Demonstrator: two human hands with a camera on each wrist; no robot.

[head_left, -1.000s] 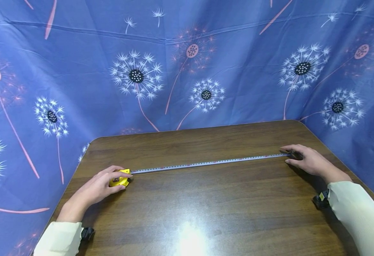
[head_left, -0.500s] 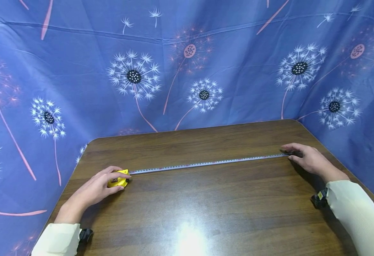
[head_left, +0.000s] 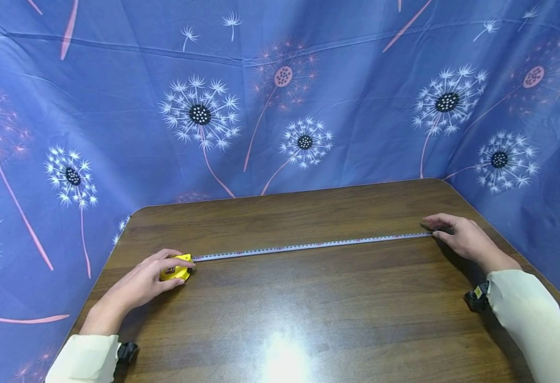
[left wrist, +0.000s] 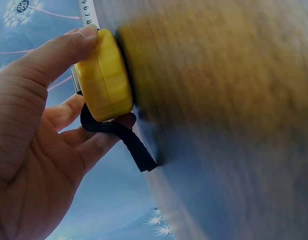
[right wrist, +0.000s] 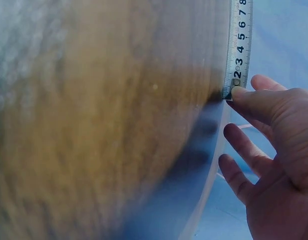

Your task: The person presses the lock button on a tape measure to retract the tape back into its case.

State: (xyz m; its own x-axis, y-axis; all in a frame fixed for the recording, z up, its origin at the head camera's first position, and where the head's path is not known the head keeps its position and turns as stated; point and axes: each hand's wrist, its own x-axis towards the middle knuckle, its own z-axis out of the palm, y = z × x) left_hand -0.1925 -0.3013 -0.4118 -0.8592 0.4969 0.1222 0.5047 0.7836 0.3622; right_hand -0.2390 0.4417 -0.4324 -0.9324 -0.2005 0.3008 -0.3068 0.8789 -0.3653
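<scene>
Left hand (head_left: 145, 275) grips the yellow tape case (left wrist: 106, 75) at left of the wood table (head_left: 337, 298), black strap (left wrist: 114, 129) trailing off it. Blade (head_left: 280, 248) is out, running straight from case to right hand (head_left: 468, 239), which pinches its end, other fingers spread. Extension looks done; blade isn't back in the case. Case is the only container visible; how much blade is inside can't be seen. Blue cloth (head_left: 366, 117) behind.

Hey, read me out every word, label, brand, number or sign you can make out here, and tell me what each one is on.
"2 3 4 5 6 7 8": on the tape blade, near its free end; the 8 is cut off.
"6 7 8": on the tape blade beside the yellow case.
Too small to read: the tape blade's markings in the head view.
</scene>
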